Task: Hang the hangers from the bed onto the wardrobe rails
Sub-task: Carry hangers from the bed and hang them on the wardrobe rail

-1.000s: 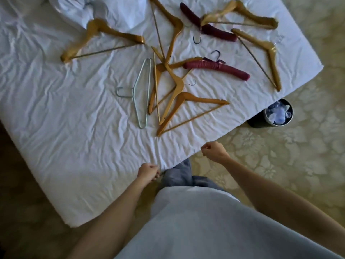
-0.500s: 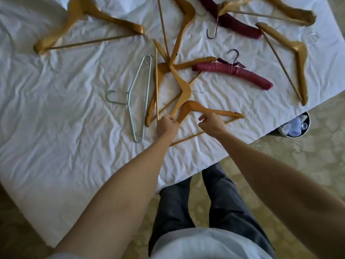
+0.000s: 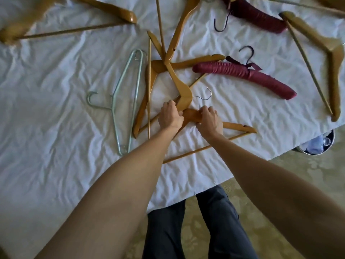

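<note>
Both hands close together on the bed (image 3: 56, 128), left hand (image 3: 170, 116) gripping one wooden hanger (image 3: 183, 94), right hand (image 3: 210, 120) gripping the nearest wooden hanger (image 3: 237, 126), padded maroon hanger (image 3: 242, 75) beyond, wire hanger (image 3: 127, 101) left

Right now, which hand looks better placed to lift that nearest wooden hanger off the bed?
Probably the right hand: it grips the nearest wooden hanger at its neck, while the left hand sits where another hanger overlaps.

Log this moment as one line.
stage: pickup | left hand: grips wooden hanger | right hand: grips same hanger | location: bed
</note>
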The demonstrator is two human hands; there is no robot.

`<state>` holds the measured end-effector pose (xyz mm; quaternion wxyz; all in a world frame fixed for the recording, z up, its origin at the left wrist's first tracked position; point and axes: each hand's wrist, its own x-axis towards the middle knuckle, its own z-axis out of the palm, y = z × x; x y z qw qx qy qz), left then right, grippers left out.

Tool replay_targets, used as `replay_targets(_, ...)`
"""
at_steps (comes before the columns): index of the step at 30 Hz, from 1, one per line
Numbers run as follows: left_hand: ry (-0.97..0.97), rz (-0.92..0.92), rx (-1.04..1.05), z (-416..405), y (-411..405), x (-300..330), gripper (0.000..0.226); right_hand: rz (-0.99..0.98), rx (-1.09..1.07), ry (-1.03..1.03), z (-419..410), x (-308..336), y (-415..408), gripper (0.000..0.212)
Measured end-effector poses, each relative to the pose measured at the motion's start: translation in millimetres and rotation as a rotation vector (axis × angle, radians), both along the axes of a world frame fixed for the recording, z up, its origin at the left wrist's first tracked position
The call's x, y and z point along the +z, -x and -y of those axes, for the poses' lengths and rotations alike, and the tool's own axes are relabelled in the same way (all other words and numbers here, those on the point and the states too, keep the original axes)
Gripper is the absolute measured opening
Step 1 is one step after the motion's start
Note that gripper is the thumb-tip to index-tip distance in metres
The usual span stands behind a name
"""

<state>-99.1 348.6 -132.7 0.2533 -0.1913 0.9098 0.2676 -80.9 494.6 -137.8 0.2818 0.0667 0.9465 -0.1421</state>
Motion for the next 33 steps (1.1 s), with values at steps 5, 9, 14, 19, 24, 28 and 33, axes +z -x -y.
replay_targets(5, -0.118, -0.065, 0.000, 19.7, -4.4, 24.9, 0.035, 0.179, 0.010, 0.071, -21.7, 19.8, -0.6, 0.046)
replay_targets(9, -0.158, -0.040, 0.024, 31.2, -3.4, 55.5, 0.033, 0.297, -0.106, 0.156, -42.2, 46.6, -21.3, 0.041)
replay_targets(14, -0.250, -0.157, 0.137, 29.4, -8.5, 99.2, 0.037, 0.257, -0.229, 0.302, -59.7, 100.1, -32.8, 0.024)
replay_targets(19, -0.179, -0.293, 0.316, 26.9, -11.7, 168.5, 0.038, 0.111, -0.276, 0.376, -53.2, 186.9, -27.5, 0.007)
replay_targets(24, -0.288, -0.290, 0.567, 34.4, -19.8, 236.8, 0.035, 0.047, -0.267, 0.551, -32.3, 277.2, -16.4, 0.009)
replay_targets(28, -0.508, -0.268, 0.639, 45.4, -23.1, 296.5, 0.027, 0.035, -0.199, 0.722, -19.7, 341.0, -6.0, 0.016)
replay_targets(33, -0.671, -0.334, 0.569, 54.0, -50.1, 370.1, 0.028, -0.096, -0.078, 0.880, -7.4, 401.6, -3.0, 0.021)
